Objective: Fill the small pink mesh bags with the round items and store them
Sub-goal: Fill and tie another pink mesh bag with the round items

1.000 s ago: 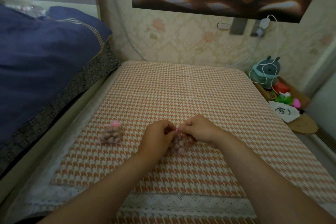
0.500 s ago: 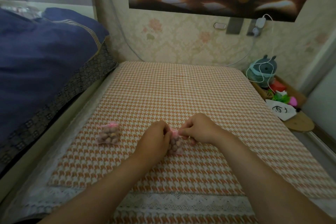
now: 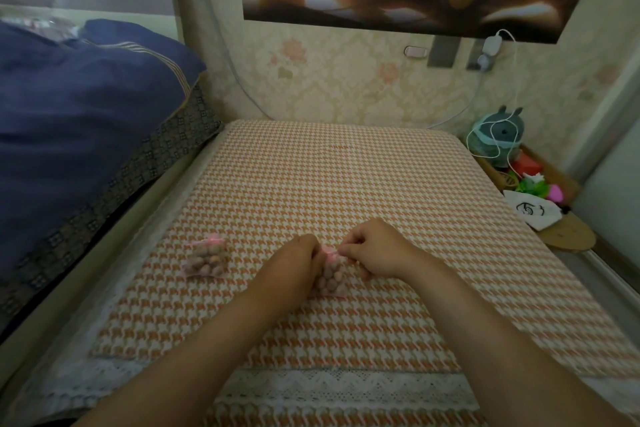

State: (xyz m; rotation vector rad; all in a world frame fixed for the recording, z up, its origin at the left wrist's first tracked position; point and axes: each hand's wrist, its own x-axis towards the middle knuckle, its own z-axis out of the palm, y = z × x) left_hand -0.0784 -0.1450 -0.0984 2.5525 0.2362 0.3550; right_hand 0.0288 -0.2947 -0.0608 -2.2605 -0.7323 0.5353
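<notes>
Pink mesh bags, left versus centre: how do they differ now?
The left bag lies alone, untouched; the centre bag is pinched at its neck by the left hand and right hand. The left bag's pink tie shows; the centre bag's neck is mostly covered. Both hold round brownish items.

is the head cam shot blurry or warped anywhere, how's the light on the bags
Head view: dim, even indoor light, no glare; wide-angle warp leans the wall at right; the mesh bag between left hand and right hand and the filled bag look soft.
</notes>
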